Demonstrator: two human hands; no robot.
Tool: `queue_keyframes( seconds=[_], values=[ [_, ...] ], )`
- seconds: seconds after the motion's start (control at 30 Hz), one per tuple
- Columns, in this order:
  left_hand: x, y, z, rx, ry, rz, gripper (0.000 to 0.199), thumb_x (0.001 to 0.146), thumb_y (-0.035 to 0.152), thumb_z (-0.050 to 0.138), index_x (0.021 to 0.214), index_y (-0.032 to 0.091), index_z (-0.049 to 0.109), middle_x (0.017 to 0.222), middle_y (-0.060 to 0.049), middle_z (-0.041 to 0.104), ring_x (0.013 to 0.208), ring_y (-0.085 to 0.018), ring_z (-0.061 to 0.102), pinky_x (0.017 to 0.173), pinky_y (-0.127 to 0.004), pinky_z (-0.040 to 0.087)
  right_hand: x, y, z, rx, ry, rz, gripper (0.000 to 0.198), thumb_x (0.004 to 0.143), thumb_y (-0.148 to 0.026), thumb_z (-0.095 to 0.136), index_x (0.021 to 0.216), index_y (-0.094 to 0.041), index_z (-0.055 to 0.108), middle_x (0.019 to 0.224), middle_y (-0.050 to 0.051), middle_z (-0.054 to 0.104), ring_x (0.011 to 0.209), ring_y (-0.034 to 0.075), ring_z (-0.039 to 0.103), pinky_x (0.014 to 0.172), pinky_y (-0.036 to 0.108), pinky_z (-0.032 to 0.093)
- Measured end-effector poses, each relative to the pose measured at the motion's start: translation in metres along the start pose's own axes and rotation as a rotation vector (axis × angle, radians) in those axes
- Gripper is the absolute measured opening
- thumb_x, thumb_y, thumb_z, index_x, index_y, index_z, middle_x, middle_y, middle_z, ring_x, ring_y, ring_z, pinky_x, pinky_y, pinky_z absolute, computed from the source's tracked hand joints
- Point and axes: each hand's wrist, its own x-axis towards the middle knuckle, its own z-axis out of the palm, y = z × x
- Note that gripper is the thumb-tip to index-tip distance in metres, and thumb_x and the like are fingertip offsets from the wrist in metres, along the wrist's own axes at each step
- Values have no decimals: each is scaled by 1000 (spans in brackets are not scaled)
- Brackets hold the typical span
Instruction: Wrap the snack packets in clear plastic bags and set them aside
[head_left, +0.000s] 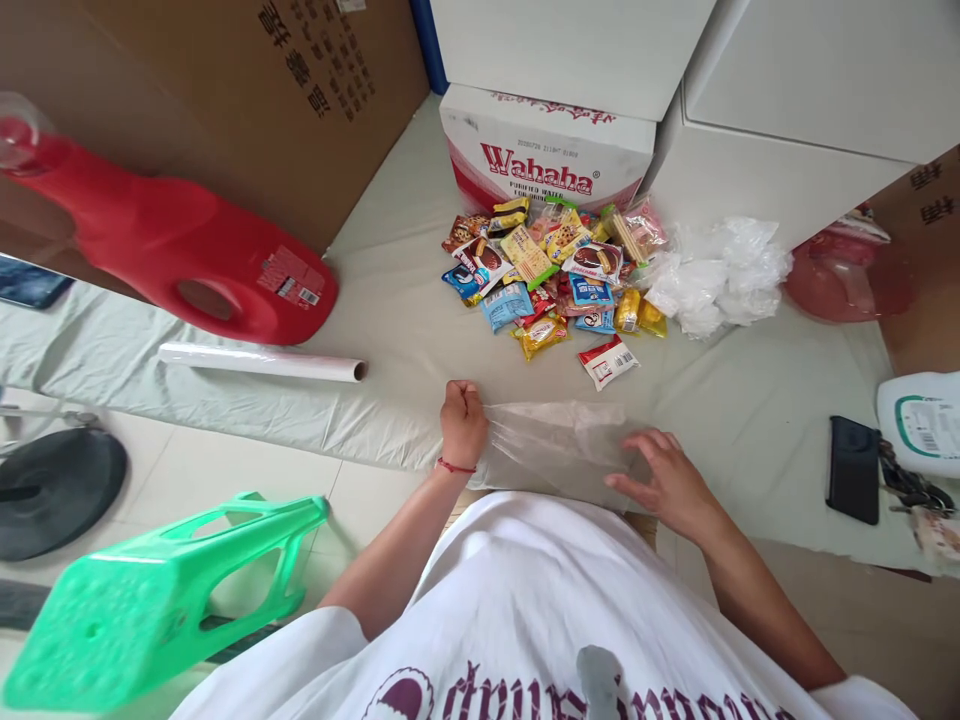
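A thin clear plastic bag [555,435] stretches across the table's front edge, close to my body. My left hand [463,425] is closed in a fist on the bag's left end. At the other end, my right hand [664,475] has its thumb and fingers apart; whether it touches the film I cannot tell. Beyond the bag lies a heap of small wrapped snacks [529,255] in many colours. One red and white snack packet [608,362] sits apart at the near side of the heap. To the right of it are crumpled clear plastic bags [720,275].
A Wahaba-type carton marked Wahaha [551,150] stands behind the snacks. Left are a big red bottle [210,250] and a white roll [262,362]. A phone [853,470], keys and a white bottle [922,420] lie right. A green stool [165,590] is on the floor.
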Motion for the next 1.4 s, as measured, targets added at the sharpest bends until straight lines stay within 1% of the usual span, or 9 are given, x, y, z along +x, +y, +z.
queue_keyframes(
  seconds=[0.27, 0.37, 0.47, 0.53, 0.6, 0.77, 0.93, 1.2, 1.4],
  values=[
    [-34, 10, -15, 73, -162, 111, 36, 103, 48, 40, 88, 23, 62, 84, -5, 64, 84, -22, 62, 82, -36, 49, 81, -51, 41, 194, 140, -170, 27, 97, -43, 53, 90, -22, 68, 88, 5, 69, 79, 20, 62, 75, 32, 48],
    [-40, 20, -30, 204, -111, 251, 43, 103, 50, 38, 112, 20, 67, 120, -16, 66, 121, -30, 58, 107, -48, 43, 91, -70, 47, 124, 143, -248, 23, 95, -38, 54, 86, -22, 68, 84, 4, 68, 77, 19, 61, 72, 30, 44],
    [-39, 35, -38, 279, -115, 354, 66, 87, 56, 65, 140, 17, 55, 144, -20, 55, 142, -37, 43, 118, -56, 33, 93, -86, 50, 99, 66, -312, 20, 93, -35, 56, 83, -22, 67, 81, 4, 67, 73, 19, 59, 68, 30, 41],
    [-33, 42, -37, 219, -234, 341, 76, 73, 53, 80, 137, 19, 57, 132, -17, 63, 134, -38, 51, 114, -54, 38, 94, -91, 51, 160, -15, -327, 20, 93, -37, 58, 82, -22, 67, 77, 3, 66, 69, 18, 57, 65, 29, 40],
    [-25, 45, -32, 24, -402, 195, 55, 70, 53, 81, 113, 21, 67, 98, -9, 70, 99, -28, 66, 94, -44, 50, 95, -90, 52, 268, -82, -298, 23, 92, -42, 60, 82, -23, 68, 71, 1, 64, 65, 17, 53, 62, 28, 39],
    [1, 28, -22, -500, -457, -144, 39, 72, 53, 79, 73, 21, 56, 55, 9, 42, 46, -7, 35, 56, -26, 39, 102, -59, 44, 559, -74, -111, 34, 82, -56, 69, 84, -22, 69, 65, -3, 57, 59, 13, 45, 57, 25, 36],
    [10, 23, -21, -362, -248, -134, 36, 81, 53, 72, 74, 23, 53, 50, 9, 38, 44, -9, 37, 49, -24, 32, 100, -27, 37, 581, 109, 43, 39, 78, -60, 70, 81, -21, 66, 64, -2, 58, 57, 14, 46, 56, 26, 35],
    [-35, 76, 18, -299, -699, -154, 53, 85, 71, 59, 69, 22, 52, 60, 3, 52, 56, -14, 55, 54, -28, 42, 92, -68, 46, -81, 341, -170, 27, 95, -40, 53, 80, -22, 65, 79, 6, 69, 70, 19, 56, 65, 28, 35],
    [-35, 68, 21, -537, -699, -336, 34, 74, 46, 80, 76, 19, 58, 74, 3, 60, 72, -11, 59, 65, -23, 47, 92, -83, 50, 29, 314, -183, 27, 94, -42, 56, 80, -22, 65, 78, 5, 67, 69, 19, 55, 65, 29, 36]
  ],
)
